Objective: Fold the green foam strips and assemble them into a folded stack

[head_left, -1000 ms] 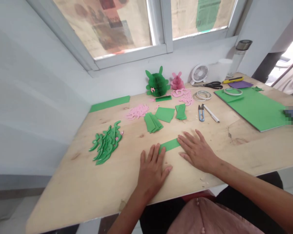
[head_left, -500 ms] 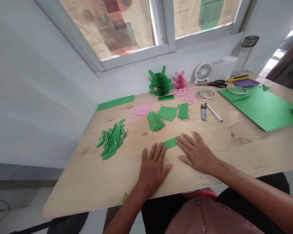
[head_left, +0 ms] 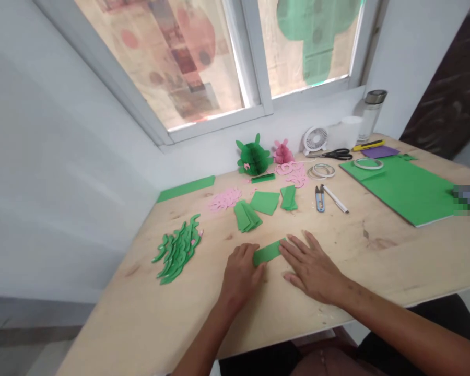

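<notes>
A small green paper strip (head_left: 268, 253) lies on the wooden table between my two hands. My left hand (head_left: 239, 271) has its fingers curled over the strip's left end, with the thumb along its lower edge. Flat on the table, fingers stretched out, my right hand (head_left: 311, 266) touches the right end with its fingertips. Just beyond are a fan of green paper pieces (head_left: 246, 215), a green paper square (head_left: 265, 202) and a small green stack (head_left: 289, 198). To the left lies a pile of curved green cutouts (head_left: 179, 249).
Pink cutouts (head_left: 225, 199), a green paper figure (head_left: 253, 156) and a pink one (head_left: 283, 152) sit toward the wall. On the right are blue thread snips (head_left: 320, 199), a white pen (head_left: 336, 199), tape rolls (head_left: 323, 171), black scissors (head_left: 338, 154) and a large green sheet (head_left: 407, 190).
My left hand's fingers have gone from lying flat to curling around the strip's left end. My right hand stays flat on the right end. The camera view has tilted up.
</notes>
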The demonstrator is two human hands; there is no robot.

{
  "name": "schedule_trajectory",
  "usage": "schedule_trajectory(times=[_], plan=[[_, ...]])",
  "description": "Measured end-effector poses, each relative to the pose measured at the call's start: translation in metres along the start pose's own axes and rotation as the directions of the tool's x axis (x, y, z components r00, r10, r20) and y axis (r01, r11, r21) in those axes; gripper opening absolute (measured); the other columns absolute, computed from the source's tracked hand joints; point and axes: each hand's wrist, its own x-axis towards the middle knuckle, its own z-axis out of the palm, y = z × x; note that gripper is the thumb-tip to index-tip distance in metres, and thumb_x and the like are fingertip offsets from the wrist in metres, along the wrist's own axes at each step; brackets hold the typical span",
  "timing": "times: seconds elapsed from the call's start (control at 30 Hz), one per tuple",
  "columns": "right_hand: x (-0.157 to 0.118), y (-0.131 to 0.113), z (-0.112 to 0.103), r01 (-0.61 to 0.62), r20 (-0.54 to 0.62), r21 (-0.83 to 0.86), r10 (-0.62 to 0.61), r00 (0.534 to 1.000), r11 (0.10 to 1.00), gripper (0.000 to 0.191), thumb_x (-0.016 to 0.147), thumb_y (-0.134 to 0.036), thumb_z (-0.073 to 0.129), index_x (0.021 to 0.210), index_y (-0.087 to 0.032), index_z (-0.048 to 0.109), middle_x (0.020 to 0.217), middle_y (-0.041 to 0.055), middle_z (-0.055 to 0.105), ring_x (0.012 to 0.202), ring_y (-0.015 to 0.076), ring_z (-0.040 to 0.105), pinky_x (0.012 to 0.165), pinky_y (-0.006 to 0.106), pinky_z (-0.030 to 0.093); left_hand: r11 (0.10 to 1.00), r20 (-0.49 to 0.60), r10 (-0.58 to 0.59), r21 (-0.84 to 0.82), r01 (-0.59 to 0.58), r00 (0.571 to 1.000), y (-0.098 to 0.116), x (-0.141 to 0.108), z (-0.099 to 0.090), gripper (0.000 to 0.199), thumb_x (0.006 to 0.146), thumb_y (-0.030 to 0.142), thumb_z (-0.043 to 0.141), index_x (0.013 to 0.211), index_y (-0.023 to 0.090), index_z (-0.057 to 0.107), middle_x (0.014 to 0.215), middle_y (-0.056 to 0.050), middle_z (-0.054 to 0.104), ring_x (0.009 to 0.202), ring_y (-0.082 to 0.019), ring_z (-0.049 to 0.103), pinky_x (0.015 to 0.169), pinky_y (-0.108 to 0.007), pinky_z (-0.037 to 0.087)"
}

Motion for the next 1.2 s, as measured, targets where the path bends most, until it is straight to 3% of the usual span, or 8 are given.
schedule_trajectory(times=[0.13, 0.3, 0.53, 0.7, 0.8, 0.9, 1.03, 1.2], plan=[[-0.001, -0.001, -0.001, -0.007, -0.023, 0.009, 0.007, 1.0, 1.0, 0.05, 0.091, -0.043, 0.033, 0.133, -0.016, 0.041, 0.135, 0.009, 0.046, 0.128, 0.0265, 0.032, 0.107, 0.052, 0.012, 0.997, 0.143, -0.079, 0.026, 0.076, 0.987, 0.008, 0.03, -0.004, 0.027, 0.069, 0.027, 0.063, 0.094, 0.019, 0.056, 0.097, -0.007, 0.061, 0.094, -0.024, 0.054, 0.078, -0.034, 0.039], [-0.001, 0.0, -0.004, -0.018, -0.056, 0.035, 0.02, 0.998, 0.999, 0.049, 0.091, -0.042, 0.036, 0.131, -0.015, 0.043, 0.133, 0.0098, 0.048, 0.126, 0.0279, 0.035, 0.106, 0.052, 0.014, 0.992, 0.246, -0.127, 0.004, 0.13, 0.961, 0.009, 0.041, -0.006, 0.018, 0.067, 0.03, 0.063, 0.078, 0.019, 0.055, 0.086, -0.004, 0.062, 0.087, -0.023, 0.055, 0.068, -0.03, 0.036], [0.001, 0.002, -0.004, -0.087, -0.134, 0.083, 0.097, 0.986, 0.993, 0.044, 0.09, -0.036, 0.039, 0.127, -0.015, 0.047, 0.13, 0.0114, 0.05, 0.122, 0.0275, 0.04, 0.103, 0.051, 0.021, 0.97, 0.199, -0.211, -0.079, 0.23, 0.957, 0.013, 0.036, 0.0, 0.019, 0.062, 0.026, 0.065, 0.073, 0.02, 0.05, 0.076, -0.001, 0.06, 0.077, -0.02, 0.055, 0.062, -0.027, 0.032], [0.0, 0.005, -0.001, -0.174, -0.194, 0.161, 0.204, 0.96, 0.971, 0.039, 0.089, -0.032, 0.042, 0.124, -0.017, 0.05, 0.124, 0.0104, 0.055, 0.118, 0.0259, 0.044, 0.1, 0.048, 0.026, 0.891, 0.138, -0.248, -0.356, 0.282, 0.959, 0.013, 0.029, 0.007, 0.022, 0.062, 0.016, 0.059, 0.081, 0.021, 0.049, 0.062, 0.005, 0.052, 0.06, -0.014, 0.051, 0.058, -0.024, 0.031], [0.001, 0.01, 0.004, -0.22, -0.243, 0.215, 0.271, 0.932, 0.951, 0.036, 0.089, -0.029, 0.041, 0.121, -0.018, 0.052, 0.12, 0.0096, 0.059, 0.115, 0.0251, 0.047, 0.098, 0.046, 0.028, 0.766, 0.048, -0.276, -0.593, 0.25, 0.96, 0.011, 0.03, 0.013, 0.021, 0.063, 0.017, 0.056, 0.084, 0.02, 0.051, 0.052, 0.008, 0.042, 0.051, -0.011, 0.044, 0.053, -0.023, 0.03], [0.001, 0.014, 0.009, -0.242, -0.286, 0.283, 0.323, 0.902, 0.928, 0.034, 0.088, -0.027, 0.041, 0.117, -0.018, 0.055, 0.114, 0.0099, 0.062, 0.111, 0.0246, 0.051, 0.095, 0.046, 0.031, 0.552, 0.01, -0.362, -0.804, 0.223, 0.932, 0.013, 0.039, 0.019, 0.025, 0.064, 0.021, 0.058, 0.089, 0.018, 0.053, 0.049, 0.01, 0.034, 0.045, -0.009, 0.037, 0.049, -0.021, 0.03], [0.001, 0.018, 0.012, -0.254, -0.29, 0.409, 0.388, 0.875, 0.877, 0.032, 0.086, -0.024, 0.042, 0.113, -0.019, 0.058, 0.111, 0.0095, 0.064, 0.106, 0.0237, 0.055, 0.093, 0.045, 0.035, 0.304, 0.043, -0.456, -0.932, 0.2, 0.889, 0.022, 0.063, 0.028, 0.034, 0.061, 0.024, 0.063, 0.093, 0.015, 0.056, 0.052, 0.008, 0.042, 0.046, -0.008, 0.041, 0.045, -0.019, 0.032], [0.012, 0.036, 0.004, -0.345, -0.145, 0.689, 0.587, 0.796, 0.638, 0.032, 0.083, -0.03, 0.046, 0.109, -0.02, 0.06, 0.111, 0.0089, 0.064, 0.103, 0.0235, 0.058, 0.09, 0.041, 0.043, 0.118, 0.118, -0.53, -0.97, 0.211, 0.84, 0.032, 0.096, 0.042, 0.034, 0.056, 0.026, 0.068, 0.086, 0.014, 0.059, 0.051, 0.005, 0.048, 0.044, -0.008, 0.043, 0.043, -0.019, 0.035]])
